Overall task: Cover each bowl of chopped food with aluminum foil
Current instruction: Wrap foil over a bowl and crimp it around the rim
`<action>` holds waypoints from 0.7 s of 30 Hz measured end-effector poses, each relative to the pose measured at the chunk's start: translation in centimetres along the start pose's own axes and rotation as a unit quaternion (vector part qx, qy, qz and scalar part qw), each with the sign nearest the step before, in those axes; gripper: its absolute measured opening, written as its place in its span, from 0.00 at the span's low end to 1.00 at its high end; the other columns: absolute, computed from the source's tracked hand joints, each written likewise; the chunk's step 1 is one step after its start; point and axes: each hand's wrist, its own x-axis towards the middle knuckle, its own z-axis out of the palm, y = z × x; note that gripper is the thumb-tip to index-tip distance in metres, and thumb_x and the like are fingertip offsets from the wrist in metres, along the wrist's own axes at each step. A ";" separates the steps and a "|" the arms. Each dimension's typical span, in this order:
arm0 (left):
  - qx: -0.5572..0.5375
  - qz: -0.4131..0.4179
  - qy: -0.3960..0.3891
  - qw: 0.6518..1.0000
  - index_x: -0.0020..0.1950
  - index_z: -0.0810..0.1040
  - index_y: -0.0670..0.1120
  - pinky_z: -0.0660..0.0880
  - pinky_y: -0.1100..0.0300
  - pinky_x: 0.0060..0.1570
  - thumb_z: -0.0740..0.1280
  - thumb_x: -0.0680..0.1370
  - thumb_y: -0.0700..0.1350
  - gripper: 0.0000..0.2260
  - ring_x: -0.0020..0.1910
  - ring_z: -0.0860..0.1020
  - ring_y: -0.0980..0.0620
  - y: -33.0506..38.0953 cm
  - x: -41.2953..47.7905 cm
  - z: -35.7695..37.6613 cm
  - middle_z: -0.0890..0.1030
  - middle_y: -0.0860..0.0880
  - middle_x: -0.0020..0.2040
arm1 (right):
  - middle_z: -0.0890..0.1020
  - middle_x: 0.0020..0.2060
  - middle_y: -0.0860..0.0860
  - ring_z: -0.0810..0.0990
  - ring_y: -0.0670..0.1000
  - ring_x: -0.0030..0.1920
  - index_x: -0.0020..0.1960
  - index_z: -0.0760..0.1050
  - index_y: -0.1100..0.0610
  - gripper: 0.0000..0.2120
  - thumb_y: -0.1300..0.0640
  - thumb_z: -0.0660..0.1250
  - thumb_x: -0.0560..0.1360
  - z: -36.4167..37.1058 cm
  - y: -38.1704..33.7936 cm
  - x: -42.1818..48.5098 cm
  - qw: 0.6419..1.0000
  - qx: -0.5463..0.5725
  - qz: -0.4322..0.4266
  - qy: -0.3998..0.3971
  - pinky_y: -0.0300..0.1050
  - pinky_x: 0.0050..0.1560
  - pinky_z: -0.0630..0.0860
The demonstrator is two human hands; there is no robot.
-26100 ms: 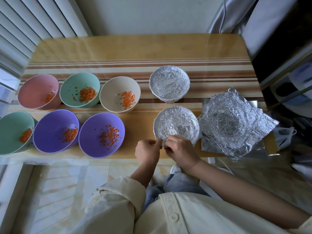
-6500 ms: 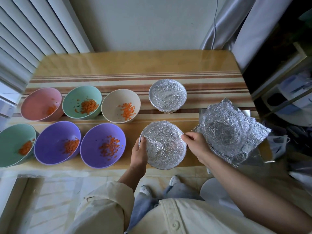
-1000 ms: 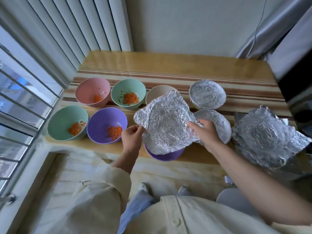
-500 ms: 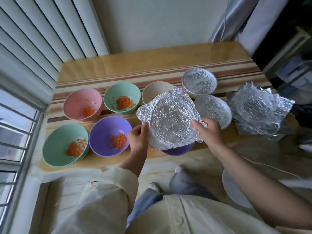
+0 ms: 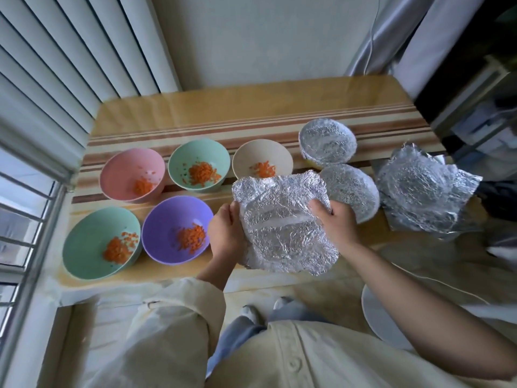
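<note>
Soft daylight is spread over a glossy wooden table (image 5: 251, 107), and brown and cream stripes are seen running across its middle. At 10 o'clock, white vertical blinds (image 5: 70, 65) are hung. Below them, at 9 o'clock, a window with metal bars (image 5: 19, 214) is caught, bright beyond. A plain pale wall (image 5: 251, 37) is set behind the table at 12 o'clock. Grey curtains (image 5: 414, 37) are gathered at 1 o'clock, with a thin white cord (image 5: 372, 37) run down beside them. Dark shelving (image 5: 481, 113) is glimpsed at 2 o'clock, blurred. A pale beige floor (image 5: 433, 264) is shown at 4 o'clock, where a round white object (image 5: 377, 317) is partly seen.
</note>
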 end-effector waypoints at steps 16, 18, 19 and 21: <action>-0.212 -0.071 -0.012 0.975 0.30 0.63 0.46 0.61 0.59 0.28 0.66 0.80 0.54 0.23 0.26 0.62 0.53 -0.6 -0.7 -0.3 0.63 0.50 0.24 | 0.60 0.22 0.47 0.57 0.44 0.22 0.30 0.61 0.55 0.23 0.47 0.64 0.79 -0.2 -0.7 -1.2 0.991 0.120 0.027 -0.046 0.39 0.28 0.57; -0.164 -0.046 -0.022 0.985 0.30 0.63 0.46 0.64 0.54 0.30 0.64 0.80 0.57 0.24 0.28 0.64 0.51 -1.2 -0.7 -0.2 0.65 0.47 0.25 | 0.60 0.22 0.45 0.58 0.44 0.23 0.31 0.62 0.54 0.22 0.45 0.66 0.77 -0.6 -1.2 -1.3 0.991 0.105 0.035 -0.076 0.40 0.30 0.58; -0.139 -0.038 -0.031 0.989 0.29 0.63 0.47 0.65 0.52 0.31 0.63 0.80 0.58 0.24 0.28 0.65 0.50 -1.3 -0.7 -0.1 0.65 0.47 0.25 | 0.61 0.23 0.45 0.59 0.44 0.23 0.33 0.64 0.54 0.21 0.45 0.68 0.75 -0.8 -1.6 -1.3 0.992 0.089 0.035 -0.087 0.40 0.30 0.59; -0.126 -0.031 -0.037 0.991 0.28 0.63 0.46 0.65 0.53 0.30 0.63 0.80 0.58 0.25 0.26 0.65 0.51 -0.8 -1.1 -0.4 0.66 0.50 0.22 | 0.61 0.25 0.45 0.60 0.44 0.24 0.34 0.63 0.54 0.20 0.45 0.69 0.75 -0.9 -2.2 -1.4 0.995 0.058 0.032 -0.077 0.39 0.30 0.60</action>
